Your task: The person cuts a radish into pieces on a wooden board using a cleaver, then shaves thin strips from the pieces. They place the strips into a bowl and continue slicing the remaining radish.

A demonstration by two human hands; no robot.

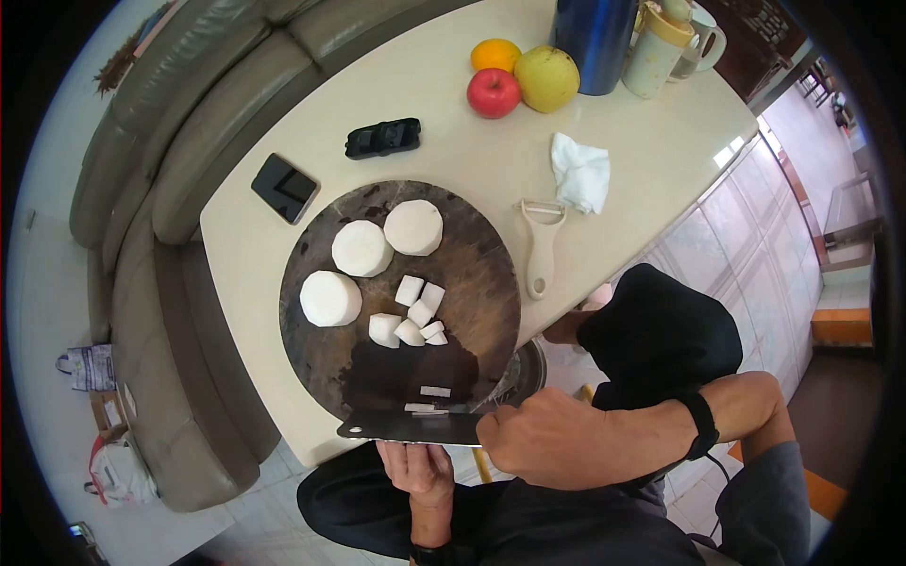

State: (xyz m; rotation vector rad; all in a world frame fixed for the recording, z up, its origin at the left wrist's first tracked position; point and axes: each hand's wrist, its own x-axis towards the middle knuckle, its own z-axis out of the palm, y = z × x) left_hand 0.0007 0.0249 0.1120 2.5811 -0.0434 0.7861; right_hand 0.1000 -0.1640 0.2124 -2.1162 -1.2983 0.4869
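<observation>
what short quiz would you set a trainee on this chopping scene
1. True or false: the right hand grips the steel cleaver at the near edge of the round dark wooden board.
2. How many large round white vegetable chunks lie on the board?
3. What lies on the table just right of the board? A: cream plastic peeler. B: glass bowl. C: metal fork.
Key: 1 true; 2 three; 3 A.
</observation>
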